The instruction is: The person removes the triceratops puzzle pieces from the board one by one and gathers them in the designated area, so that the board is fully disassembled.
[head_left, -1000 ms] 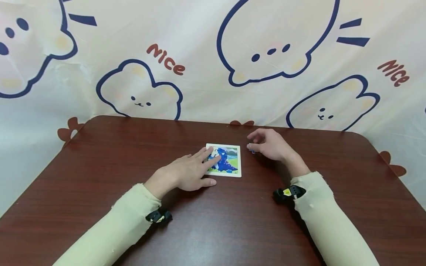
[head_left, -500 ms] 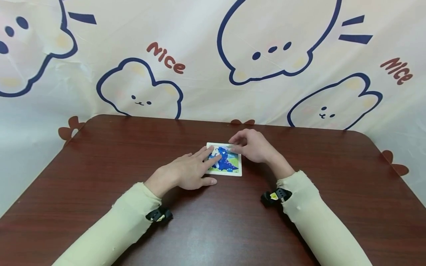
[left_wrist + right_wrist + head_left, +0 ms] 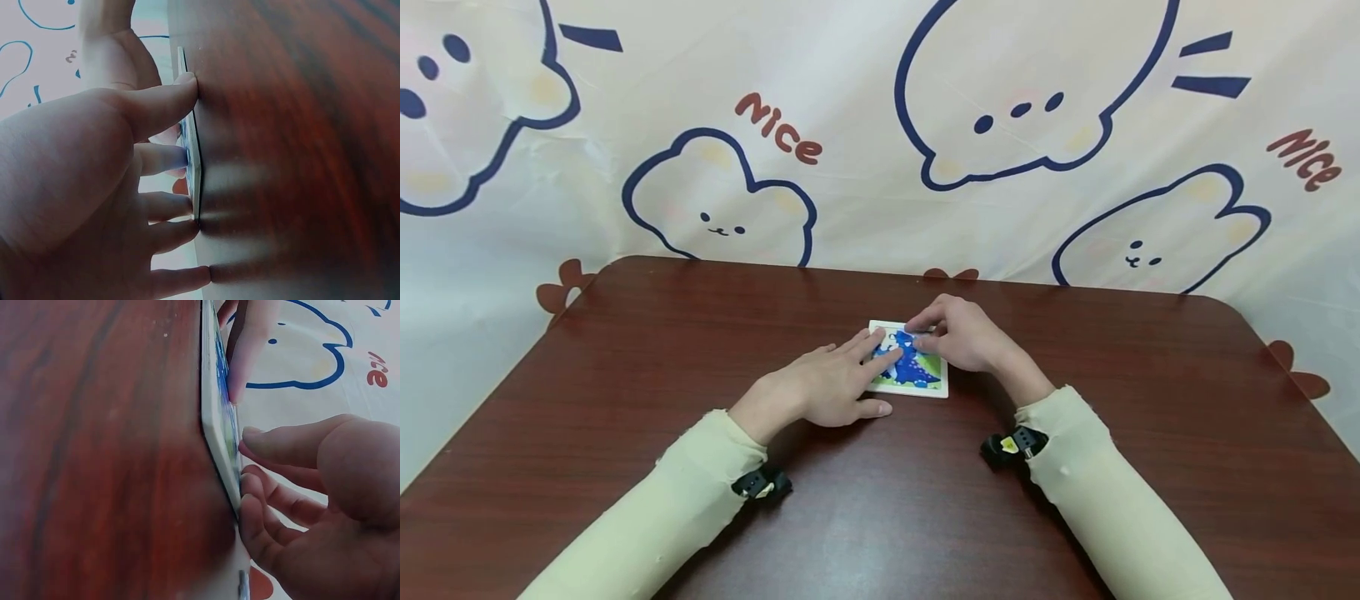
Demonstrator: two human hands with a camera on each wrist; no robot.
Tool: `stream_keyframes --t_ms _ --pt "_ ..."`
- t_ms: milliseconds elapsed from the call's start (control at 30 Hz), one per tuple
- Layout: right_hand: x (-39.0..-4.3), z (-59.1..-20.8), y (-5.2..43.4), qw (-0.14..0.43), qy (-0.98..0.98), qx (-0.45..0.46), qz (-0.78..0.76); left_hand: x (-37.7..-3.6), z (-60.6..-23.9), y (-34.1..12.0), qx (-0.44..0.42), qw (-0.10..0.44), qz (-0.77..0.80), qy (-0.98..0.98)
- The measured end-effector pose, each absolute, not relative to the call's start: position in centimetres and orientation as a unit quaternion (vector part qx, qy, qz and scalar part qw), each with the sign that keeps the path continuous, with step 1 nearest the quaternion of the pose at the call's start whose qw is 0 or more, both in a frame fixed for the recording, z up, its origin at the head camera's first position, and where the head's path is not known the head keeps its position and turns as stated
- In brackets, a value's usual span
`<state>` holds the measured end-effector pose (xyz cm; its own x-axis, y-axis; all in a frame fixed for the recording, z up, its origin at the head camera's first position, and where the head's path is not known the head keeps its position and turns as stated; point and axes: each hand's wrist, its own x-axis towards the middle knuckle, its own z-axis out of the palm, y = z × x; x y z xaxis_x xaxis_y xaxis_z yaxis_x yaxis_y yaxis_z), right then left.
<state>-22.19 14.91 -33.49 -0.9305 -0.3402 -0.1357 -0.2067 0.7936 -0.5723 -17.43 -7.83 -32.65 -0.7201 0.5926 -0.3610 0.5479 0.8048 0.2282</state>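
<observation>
A small square jigsaw puzzle (image 3: 917, 373) in a white frame lies flat on the table, picturing a blue dinosaur on green. My left hand (image 3: 820, 387) spreads across its left part with fairly straight fingers, the thumb beside the near edge; in the left wrist view the hand's fingertips (image 3: 181, 156) touch the board and the tabletop. Over the upper right corner, my right hand (image 3: 966, 333) has its thumb and forefinger bent together on a puzzle piece, which the fingers mostly hide. In the right wrist view its other fingers (image 3: 253, 519) curl by the frame's edge.
The brown wooden table (image 3: 880, 500) extends around the puzzle. Behind it hangs a pale cloth (image 3: 865, 208) with cartoon drawings. A small greyish strip (image 3: 244, 584) shows low in the right wrist view; its kind is unclear.
My right hand has moved left, from beside the frame to over the puzzle's upper right, bringing the small piece along. The left hand stays in place.
</observation>
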Motion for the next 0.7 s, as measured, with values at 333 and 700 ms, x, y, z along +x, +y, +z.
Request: stream_keyframes --t_ms 333,700 --pt "-22.5 -32.8 13.9 0.137 0.943 -0.124 -0.276 -17.5 -32.7 -7.8 0.306 0.213 0.054 0.926" --pt "-23.0 -32.8 13.1 0.148 0.936 -0.068 -0.314 -17.5 -32.7 -7.7 0.305 0.217 0.055 0.926"
